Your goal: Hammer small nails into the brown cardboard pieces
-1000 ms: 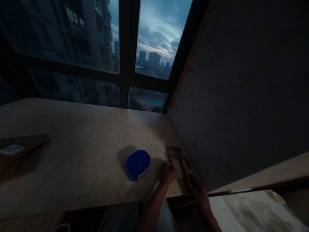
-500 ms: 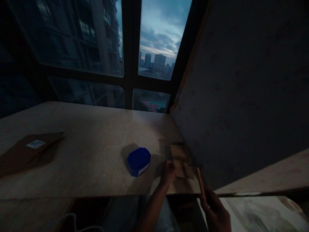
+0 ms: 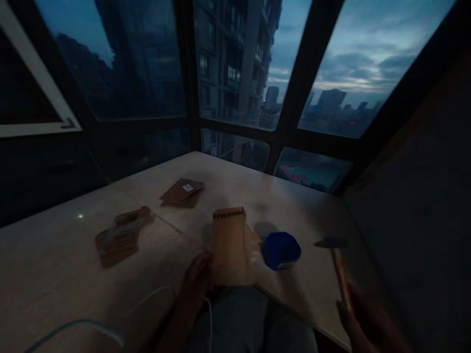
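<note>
In the head view my left hand (image 3: 198, 274) grips the lower left edge of a flat brown cardboard piece (image 3: 231, 250). A dark, ridged strip runs along the cardboard's top edge, and something pale, perhaps tape, shows at its right side. My right hand (image 3: 362, 314), partly lost in shadow, is closed around the wooden handle of a hammer (image 3: 341, 277). The hammer stands head up, its dark head above the table's right part. Between the cardboard and the hammer sits a blue eight-sided box (image 3: 281, 251) with a label on its side.
Further back lie brown envelopes (image 3: 182, 192) with a white label. Another brown packet (image 3: 123, 233) with a shiny strip is on the left of the pale table (image 3: 165, 255). A white cable (image 3: 84, 323) crosses the front. Windows border the back; a dark wall (image 3: 412, 235) stands right.
The view has swung left. My left hand has brought the cardboard piece from beside the wall to the left of the blue box. The hammer, still in my right hand, now shows its head.
</note>
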Motion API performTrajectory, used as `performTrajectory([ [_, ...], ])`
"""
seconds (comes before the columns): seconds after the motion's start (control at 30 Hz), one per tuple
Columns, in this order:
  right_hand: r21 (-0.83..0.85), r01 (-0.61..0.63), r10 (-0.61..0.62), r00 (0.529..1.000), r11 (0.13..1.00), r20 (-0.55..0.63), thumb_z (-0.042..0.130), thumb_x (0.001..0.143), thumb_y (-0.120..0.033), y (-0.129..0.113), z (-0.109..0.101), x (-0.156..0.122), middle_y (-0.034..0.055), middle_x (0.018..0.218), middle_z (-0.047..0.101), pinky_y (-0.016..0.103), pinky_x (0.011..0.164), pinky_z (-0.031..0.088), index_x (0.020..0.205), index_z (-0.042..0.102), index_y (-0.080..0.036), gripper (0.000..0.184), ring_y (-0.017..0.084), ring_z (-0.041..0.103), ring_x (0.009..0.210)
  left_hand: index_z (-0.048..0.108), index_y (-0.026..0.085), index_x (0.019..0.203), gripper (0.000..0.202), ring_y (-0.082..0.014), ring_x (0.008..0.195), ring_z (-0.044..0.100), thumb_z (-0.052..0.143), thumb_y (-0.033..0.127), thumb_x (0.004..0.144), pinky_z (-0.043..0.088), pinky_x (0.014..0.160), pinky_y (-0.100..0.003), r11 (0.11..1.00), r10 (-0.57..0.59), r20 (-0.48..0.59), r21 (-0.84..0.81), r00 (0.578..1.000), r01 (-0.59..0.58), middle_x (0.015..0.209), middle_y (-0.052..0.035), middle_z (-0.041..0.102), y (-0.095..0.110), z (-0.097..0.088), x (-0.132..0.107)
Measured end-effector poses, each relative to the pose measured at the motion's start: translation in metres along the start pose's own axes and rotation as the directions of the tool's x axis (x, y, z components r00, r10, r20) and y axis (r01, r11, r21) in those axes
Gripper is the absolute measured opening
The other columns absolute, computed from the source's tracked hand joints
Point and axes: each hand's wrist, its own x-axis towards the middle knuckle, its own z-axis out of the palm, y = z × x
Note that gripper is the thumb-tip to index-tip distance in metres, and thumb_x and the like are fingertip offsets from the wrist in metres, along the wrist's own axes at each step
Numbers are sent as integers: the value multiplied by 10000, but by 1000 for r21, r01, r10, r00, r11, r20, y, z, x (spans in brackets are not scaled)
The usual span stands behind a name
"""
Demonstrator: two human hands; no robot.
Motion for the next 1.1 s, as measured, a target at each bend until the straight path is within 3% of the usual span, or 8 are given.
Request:
performTrajectory([
  [0.07, 114, 76, -93, 984, 991, 152, 645, 833, -536, -33, 41, 12, 82, 1122, 742, 348, 742, 578, 1144, 730, -275, 415, 281, 714, 921, 649, 161, 985, 612, -95, 484, 474, 747, 633, 608, 377, 460, -226, 1000, -14, -134, -1, 991, 14, 731, -5, 656, 4, -40, -4],
  [0.2, 307, 156, -244, 931, 939, 273, 585, 845, -442, -91, 136, 25, 103, 986, 750, 331, 717, 561, 1080, 747, -184, 385, 249, 698, 839, 640, 161, 928, 593, -119, 552, 516, 769, 607, 560, 388, 477, -228, 1000, 8, -283, 11, 959, -5, 765, -23, 669, 9, -94, -9],
  [0.3, 314, 225, -345, 844, 922, 411, 528, 845, -344, -117, 203, 30, 114, 942, 735, 335, 757, 547, 1101, 742, -127, 398, 235, 688, 820, 624, 160, 900, 597, -110, 537, 494, 772, 603, 529, 377, 462, -222, 999, 15, -316, 37, 949, -3, 731, -12, 651, 8, -120, -1],
  [0.47, 220, 281, -355, 792, 934, 496, 564, 762, -197, -132, 281, 33, 122, 916, 730, 345, 786, 523, 1018, 768, -119, 337, 244, 677, 821, 605, 169, 850, 583, -97, 484, 454, 775, 610, 510, 356, 432, -214, 999, 11, -327, 44, 945, 4, 624, 32, 580, -7, -149, 24],
  [0.6, 105, 337, -340, 779, 936, 526, 567, 782, -169, -133, 312, 40, 131, 949, 711, 338, 801, 494, 1075, 751, -115, 350, 239, 649, 844, 608, 171, 851, 537, -111, 509, 496, 767, 578, 538, 366, 441, -217, 997, -29, -312, 59, 950, 49, 692, 0, 635, -22, -165, 35],
  [0.77, 15, 397, -335, 755, 918, 563, 568, 816, -147, -134, 328, 49, 133, 974, 699, 304, 769, 475, 1087, 732, -115, 317, 219, 636, 820, 613, 177, 917, 497, -140, 514, 534, 713, 575, 637, 384, 459, -237, 992, -94, -211, 64, 973, 109, 694, -13, 655, -34, -173, 37],
  [0.93, -46, 436, -330, 743, 899, 582, 553, 867, -148, -138, 336, 51, 137, 977, 689, 287, 769, 471, 1092, 724, -106, 285, 218, 641, 835, 635, 179, 938, 418, -237, 793, 688, 664, 528, 711, 508, 633, -296, 983, -101, -162, 138, 982, 124, 870, -82, 728, -28, -174, 35],
  [1.1, -90, 471, -328, 726, 878, 604, 524, 906, -149, -146, 339, 51, 137, 975, 675, 284, 785, 469, 1087, 715, -96, 268, 215, 632, 843, 615, 166, 974, 486, -147, 492, 559, 609, 582, 722, 421, 479, -261, 965, -175, -138, 174, 975, 198, 679, -13, 658, -25, -172, 35],
])
